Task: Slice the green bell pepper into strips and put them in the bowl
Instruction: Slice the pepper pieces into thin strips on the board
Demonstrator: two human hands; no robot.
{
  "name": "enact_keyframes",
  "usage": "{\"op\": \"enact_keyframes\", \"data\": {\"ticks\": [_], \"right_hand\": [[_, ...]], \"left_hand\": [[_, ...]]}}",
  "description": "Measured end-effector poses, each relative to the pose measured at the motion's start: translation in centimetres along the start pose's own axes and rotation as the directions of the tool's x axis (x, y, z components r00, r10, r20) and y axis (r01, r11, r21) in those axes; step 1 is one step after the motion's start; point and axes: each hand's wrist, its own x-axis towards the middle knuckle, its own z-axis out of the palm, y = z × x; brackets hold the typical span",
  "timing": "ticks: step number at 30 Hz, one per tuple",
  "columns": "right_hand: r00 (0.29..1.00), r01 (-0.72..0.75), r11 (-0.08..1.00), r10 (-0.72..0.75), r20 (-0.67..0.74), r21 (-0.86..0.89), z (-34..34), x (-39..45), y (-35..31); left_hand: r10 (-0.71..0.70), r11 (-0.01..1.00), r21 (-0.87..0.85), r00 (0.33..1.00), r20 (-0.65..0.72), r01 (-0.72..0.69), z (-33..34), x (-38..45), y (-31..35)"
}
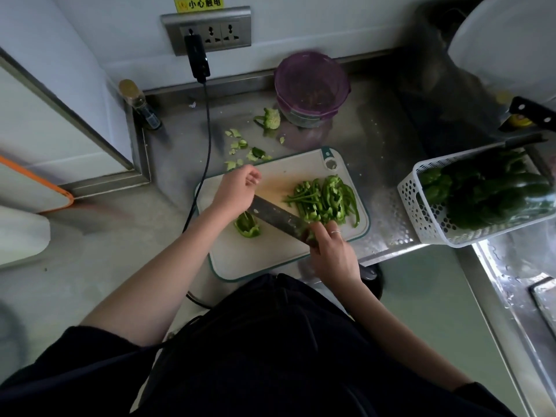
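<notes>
Green pepper strips (325,200) lie heaped on the cutting board (270,260), just beyond the right hand (334,251), whose fingers curl around a knife (276,216). The left hand (237,189) hovers loosely curled, holding nothing, above an uncut pepper piece (247,228). A white basket (421,212) holds whole peppers.

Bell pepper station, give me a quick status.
Right hand grips knife; left hand loose, empty. Strips piled on cutting board, one pepper piece uncut. Nothing blocking.
</notes>
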Motion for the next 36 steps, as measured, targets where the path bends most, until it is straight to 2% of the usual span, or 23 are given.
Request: {"op": "enact_keyframes", "data": {"ticks": [3,5,6,10,14,18,23,29,32,36], "right_hand": [[1.000,0.000,0.992,-0.001,0.006,0.128,0.4,0.1,-1.3],[0.999,-0.044,0.962,0.049,-0.010,0.268,0.6,0.3,-2.0],[0.997,-0.079,0.941,0.083,0.000,0.329,0.6,0.5,-2.3],[0.984,-0.179,0.874,0.149,0.102,0.452,0.1,1.6,-4.2],[0.952,-0.292,0.821,0.197,0.236,0.490,-0.4,3.0,-6.0],[0.932,-0.332,0.825,0.213,0.293,0.456,-0.5,3.6,-6.8],[0.952,-0.278,0.877,0.198,0.232,0.391,-0.3,3.8,-6.7],[0.962,-0.212,0.924,0.139,0.235,0.319,-0.1,3.9,-6.9],[0.977,-0.142,0.959,0.096,0.191,0.246,0.3,3.5,-6.8],[0.991,-0.092,0.963,0.065,0.116,0.255,0.6,3.2,-6.5]], "left_hand": [[-0.150,0.988,-0.071,0.966,-0.211,0.138,-0.8,-2.0,-2.3],[-0.230,0.973,-0.082,0.934,-0.275,0.215,-1.1,-3.5,-3.6],[-0.259,0.966,-0.055,0.931,-0.256,0.253,-1.0,-4.1,-4.1],[-0.352,0.925,0.153,0.936,-0.006,0.348,0.7,-5.8,-4.5],[-0.326,0.906,0.298,0.945,0.037,0.301,2.1,-5.6,-4.2],[-0.344,0.899,0.299,0.938,0.034,0.319,2.2,-5.4,-4.0],[-0.363,0.896,0.280,0.932,0.014,0.345,2.3,-5.4,-3.5],[-0.392,0.920,0.051,0.913,0.116,0.389,2.5,-5.0,-3.5],[-0.383,0.922,-0.002,0.916,0.123,0.386,2.4,-5.1,-3.3],[-0.390,0.917,-0.041,0.912,0.126,0.398,2.4,-5.2,-3.1]]}}
